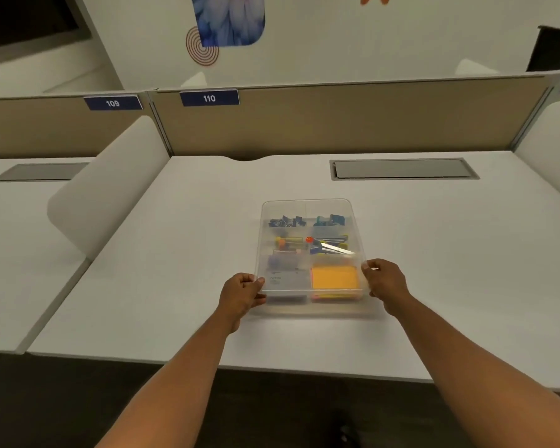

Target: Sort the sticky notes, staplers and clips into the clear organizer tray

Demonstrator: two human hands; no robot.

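Both hands grip the near corners of the filled clear organizer tray on the white desk.

Both bare forearms reach forward, nearly straight, converging on the tray. The left hand is curled around the near left corner, thumb on the rim and fingers tucked beneath the wall. Between the hands the tray sits flat on the desk, toward its middle. In the far left compartment are dark blue binder clips, and in the far right one teal clips. The middle row holds small, colourful staplers, though blur hides their details. Nearest, a pale box lies on the left and a stack of orange sticky notes on the right. The right hand clasps the near right corner, thumb over the rim, fingers wrapped around the outside wall.
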